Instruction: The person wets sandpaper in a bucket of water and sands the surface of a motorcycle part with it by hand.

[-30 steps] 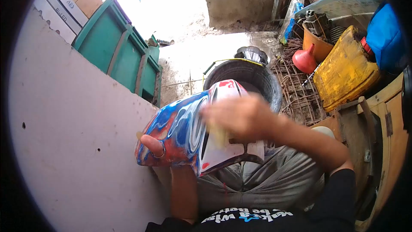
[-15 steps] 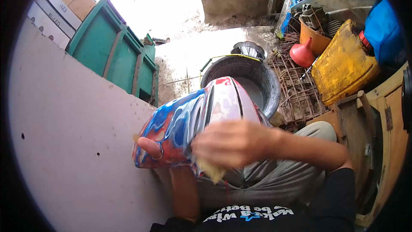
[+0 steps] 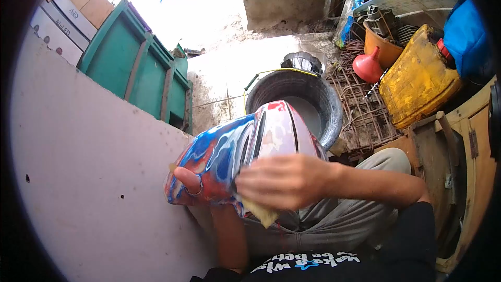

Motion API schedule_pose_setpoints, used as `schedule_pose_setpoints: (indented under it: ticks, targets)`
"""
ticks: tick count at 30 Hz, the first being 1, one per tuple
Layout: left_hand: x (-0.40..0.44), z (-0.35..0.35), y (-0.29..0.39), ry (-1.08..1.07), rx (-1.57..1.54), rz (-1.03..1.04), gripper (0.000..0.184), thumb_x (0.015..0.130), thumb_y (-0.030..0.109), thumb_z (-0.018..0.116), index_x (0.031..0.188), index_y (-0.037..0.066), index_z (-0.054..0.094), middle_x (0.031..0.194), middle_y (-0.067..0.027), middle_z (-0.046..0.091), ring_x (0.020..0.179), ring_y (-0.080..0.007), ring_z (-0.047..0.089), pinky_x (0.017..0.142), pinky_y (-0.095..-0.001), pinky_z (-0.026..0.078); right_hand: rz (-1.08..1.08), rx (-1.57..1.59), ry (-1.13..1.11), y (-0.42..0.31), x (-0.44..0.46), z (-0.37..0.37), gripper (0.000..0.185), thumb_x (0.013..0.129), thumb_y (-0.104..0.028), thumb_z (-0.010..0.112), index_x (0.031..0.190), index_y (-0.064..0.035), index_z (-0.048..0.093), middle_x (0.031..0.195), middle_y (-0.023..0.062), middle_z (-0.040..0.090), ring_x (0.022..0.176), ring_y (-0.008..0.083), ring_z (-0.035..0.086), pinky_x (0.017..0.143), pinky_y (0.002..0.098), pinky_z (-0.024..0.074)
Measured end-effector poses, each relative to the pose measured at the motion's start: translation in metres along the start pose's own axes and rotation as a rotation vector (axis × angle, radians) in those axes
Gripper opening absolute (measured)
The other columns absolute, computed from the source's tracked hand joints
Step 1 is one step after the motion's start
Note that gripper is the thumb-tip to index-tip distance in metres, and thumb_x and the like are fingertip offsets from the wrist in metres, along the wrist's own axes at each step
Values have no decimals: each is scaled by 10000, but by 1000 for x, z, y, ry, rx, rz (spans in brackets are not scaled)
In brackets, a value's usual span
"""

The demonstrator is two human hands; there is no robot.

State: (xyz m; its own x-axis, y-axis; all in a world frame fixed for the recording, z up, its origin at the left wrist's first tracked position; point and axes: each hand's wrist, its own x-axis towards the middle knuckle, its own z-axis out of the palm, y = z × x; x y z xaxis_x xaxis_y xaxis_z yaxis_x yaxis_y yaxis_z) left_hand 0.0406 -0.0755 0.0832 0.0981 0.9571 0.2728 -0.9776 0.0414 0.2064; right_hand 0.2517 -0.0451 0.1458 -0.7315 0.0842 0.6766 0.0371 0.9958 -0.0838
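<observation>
A curved panel [image 3: 219,149] in blue, red and white, wet and shiny, lies tilted above my lap. My left hand [image 3: 188,179] is beneath it, with one finger poking through a hole near the panel's left end; its other fingers are hidden. My right hand [image 3: 282,181], blurred by motion, presses a yellowish sheet [image 3: 260,213] against the panel's near part. The sheet's lower corner sticks out below my fingers. Beyond the panel stands a dark bucket [image 3: 334,109] with pale liquid inside.
A pale wall [image 3: 88,162] rises close on my left, with a green cabinet [image 3: 112,62] behind it. To the right are a metal grid [image 3: 365,120], a red funnel [image 3: 368,67], a yellow jerrycan [image 3: 417,81] and wooden furniture [image 3: 477,162]. Behind the bucket sits a black bowl [image 3: 301,62].
My right hand has moved from the panel's white middle toward its near edge, with the sheet under it. The panel has shifted slightly; my left finger stays in the hole.
</observation>
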Motion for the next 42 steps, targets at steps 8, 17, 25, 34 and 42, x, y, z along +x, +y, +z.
schedule_pose_setpoints:
  ticks: [8, 17, 25, 34, 42]
  targets:
    - [6, 14, -4, 164, 529, 177, 1108, 881, 805, 581, 1435, -137, 395, 1358, -238, 587, 1182, -288, 602, 1028, -414, 507, 157, -11, 59, 3, -9, 7, 322, 827, -133, 725, 1133, -33, 712, 1118, 118, 737, 1055, 230, 728, 950, 375, 588]
    - [-6, -20, 13, 78, 291, 46, 1099, 879, 826, 545, 1432, -115, 415, 1365, -235, 589, 1192, -283, 625, 1086, -424, 499, 35, -8, 2, -6, -8, -2, 276, 905, -115, 647, 1153, -31, 735, 1231, 127, 724, 1149, 217, 706, 981, 365, 583]
    - [-3, -21, 6, 45, 258, 29, 1100, 881, 825, 540, 1440, -113, 404, 1367, -235, 587, 1184, -283, 634, 1074, -416, 511, 83, -11, 35, -6, -9, 1, 306, 885, -158, 660, 1145, -12, 727, 1189, 112, 730, 1082, 232, 723, 944, 366, 600]
    - [-5, 11, 2, 346, 637, 159, 1145, 874, 856, 504, 1463, -120, 392, 1407, -250, 560, 1249, -319, 583, 1104, -457, 470, 80, 28, 104, -8, -6, 2, 299, 853, -142, 651, 1099, 18, 710, 1153, 165, 729, 1039, 281, 735, 926, 373, 594]
    - [-2, -4, 2, 157, 435, 176, 1134, 880, 861, 486, 1427, -131, 441, 1396, -258, 567, 1248, -333, 584, 1095, -448, 470, 219, 83, -8, -3, -10, -2, 317, 887, -133, 692, 1185, -26, 705, 1222, 140, 726, 1120, 239, 722, 938, 377, 599]
